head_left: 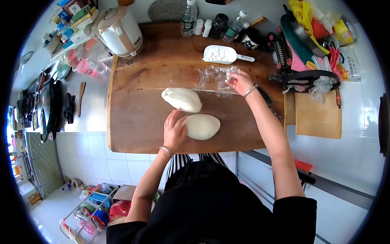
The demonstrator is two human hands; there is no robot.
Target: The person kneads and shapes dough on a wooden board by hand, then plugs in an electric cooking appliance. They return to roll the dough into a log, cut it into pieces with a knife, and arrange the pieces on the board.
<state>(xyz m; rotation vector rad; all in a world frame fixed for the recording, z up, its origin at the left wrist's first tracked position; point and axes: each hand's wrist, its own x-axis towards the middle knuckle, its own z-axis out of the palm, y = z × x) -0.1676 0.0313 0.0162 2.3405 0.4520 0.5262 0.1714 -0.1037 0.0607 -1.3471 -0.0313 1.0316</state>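
Two pale lumps of dough lie on the brown wooden board (138, 118). The nearer dough (203, 127) is a smooth oval; the farther dough (181, 99) is longer and has a creased left end. My left hand (174, 129) is at the left end of the nearer dough, fingers slightly apart, the thumb side against it. Over a patch of scattered flour (211, 78), my right hand (240, 82) has its fingertips drawn together, with white flour on them. Beyond it lies a white scoop (220, 54) filled with flour, its handle pointing right.
A kettle (118, 32) stands at the back left. Water bottles (188, 20) and small jars line the back edge. To the right is a hand-cranked machine with a black wheel (313, 79), near stacked basins. A wooden spatula (81, 99) lies on the left counter.
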